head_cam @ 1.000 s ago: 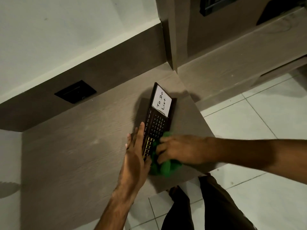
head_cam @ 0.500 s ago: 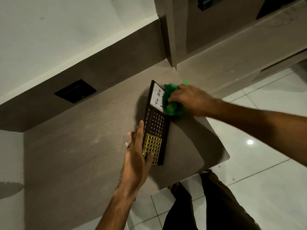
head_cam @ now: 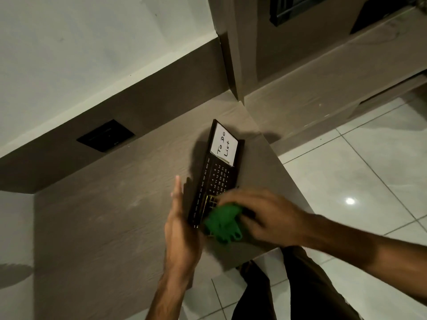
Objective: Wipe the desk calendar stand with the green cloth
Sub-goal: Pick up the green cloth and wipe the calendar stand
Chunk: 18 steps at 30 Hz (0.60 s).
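Head view, left to right: black wall socket set in the brown back panel above the desk. Left hand flat and open, fingers straight, its inner edge pressed along the left side of the desk calendar stand, which lies near the desk's right edge. Right hand, blurred, grip closed on the bunched green cloth over the stand's near end. White "To Do List" note at the far end.

Soft cloth on a dark stand, matt wood grain beneath

The green cloth is looking soft and crumpled; the worktop is showing matt wood grain; the floor tiles are gleaming glossy.
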Each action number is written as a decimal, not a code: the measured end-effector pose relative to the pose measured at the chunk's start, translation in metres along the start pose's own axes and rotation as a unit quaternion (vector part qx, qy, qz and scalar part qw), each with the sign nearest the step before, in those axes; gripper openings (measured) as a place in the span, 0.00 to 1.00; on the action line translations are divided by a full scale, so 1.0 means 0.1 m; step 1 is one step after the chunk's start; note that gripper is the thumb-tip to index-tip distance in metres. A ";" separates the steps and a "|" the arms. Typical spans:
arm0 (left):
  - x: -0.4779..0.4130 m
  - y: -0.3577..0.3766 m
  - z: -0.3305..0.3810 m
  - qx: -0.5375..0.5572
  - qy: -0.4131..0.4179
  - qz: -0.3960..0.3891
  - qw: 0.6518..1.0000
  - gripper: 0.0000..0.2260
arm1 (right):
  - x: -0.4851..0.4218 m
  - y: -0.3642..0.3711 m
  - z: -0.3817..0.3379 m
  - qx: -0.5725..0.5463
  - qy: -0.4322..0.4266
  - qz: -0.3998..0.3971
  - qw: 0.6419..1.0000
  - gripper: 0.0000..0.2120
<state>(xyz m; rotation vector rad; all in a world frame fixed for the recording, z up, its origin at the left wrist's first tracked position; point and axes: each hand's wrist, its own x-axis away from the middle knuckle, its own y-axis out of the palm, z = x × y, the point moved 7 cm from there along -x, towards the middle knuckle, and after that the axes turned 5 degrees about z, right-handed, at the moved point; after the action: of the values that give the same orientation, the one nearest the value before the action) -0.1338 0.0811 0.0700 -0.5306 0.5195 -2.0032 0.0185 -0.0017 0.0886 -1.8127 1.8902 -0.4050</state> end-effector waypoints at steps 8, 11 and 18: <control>0.18 0.08 -0.21 -0.039 -0.057 0.015 0.997 0.13 | -0.08 0.49 -0.14 0.152 -0.168 -0.021 0.974 0.19; 0.21 0.11 -0.17 -0.046 -0.037 -0.004 0.998 0.21 | -0.37 0.30 0.04 0.176 -0.164 0.037 0.970 0.26; 0.17 0.07 -0.01 -0.054 0.036 -0.011 0.998 0.43 | -0.17 0.36 0.31 0.166 -0.081 0.085 0.979 0.34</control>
<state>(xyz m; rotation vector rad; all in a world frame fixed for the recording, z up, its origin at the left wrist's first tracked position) -0.1374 0.0637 0.0677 -0.5336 0.6707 -2.0291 0.0051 0.0212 0.0459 -1.4122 1.7296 -0.4658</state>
